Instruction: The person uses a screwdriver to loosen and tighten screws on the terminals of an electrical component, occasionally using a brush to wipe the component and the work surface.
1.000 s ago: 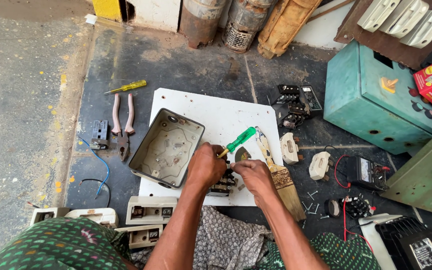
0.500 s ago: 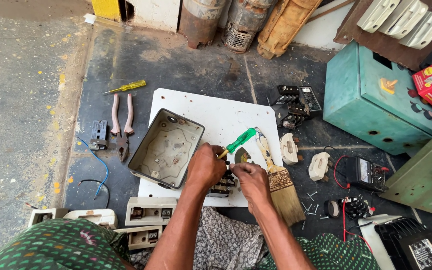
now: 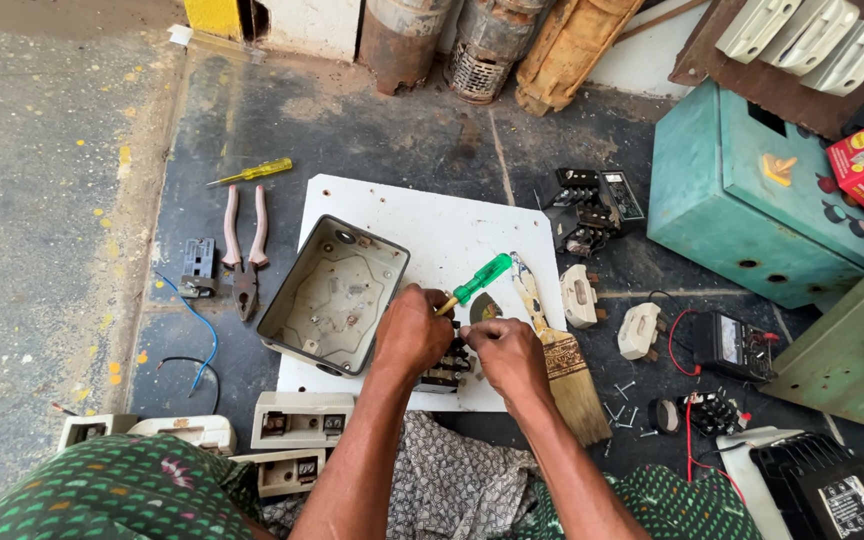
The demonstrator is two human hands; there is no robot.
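**Screwdriver at work on a black switch block, held on the white board**

The left hand (image 3: pixel 410 335) was closed around a green-handled screwdriver (image 3: pixel 474 284), the handle slanting up and to the right out of the fist. The right hand (image 3: pixel 497 352) was pinched narrow on a small black switch block (image 3: pixel 444 368), which sat between the two hands at the near edge of the white board (image 3: pixel 432 225) on the floor. The screwdriver tip was hidden by the fingers; whether it was seated in a screw could not be told.

Judgement: the step in hand appeared to be driving or loosening a terminal screw on the block. The next move would call for a steady grip from the right hand and the tool kept square to the screw.

Just left of the hands stood an open grey metal enclosure (image 3: pixel 333 296); just right lay a paintbrush (image 3: pixel 558 355). Further left on the floor lay pliers (image 3: pixel 244 250) and a yellow screwdriver (image 3: pixel 252 172).
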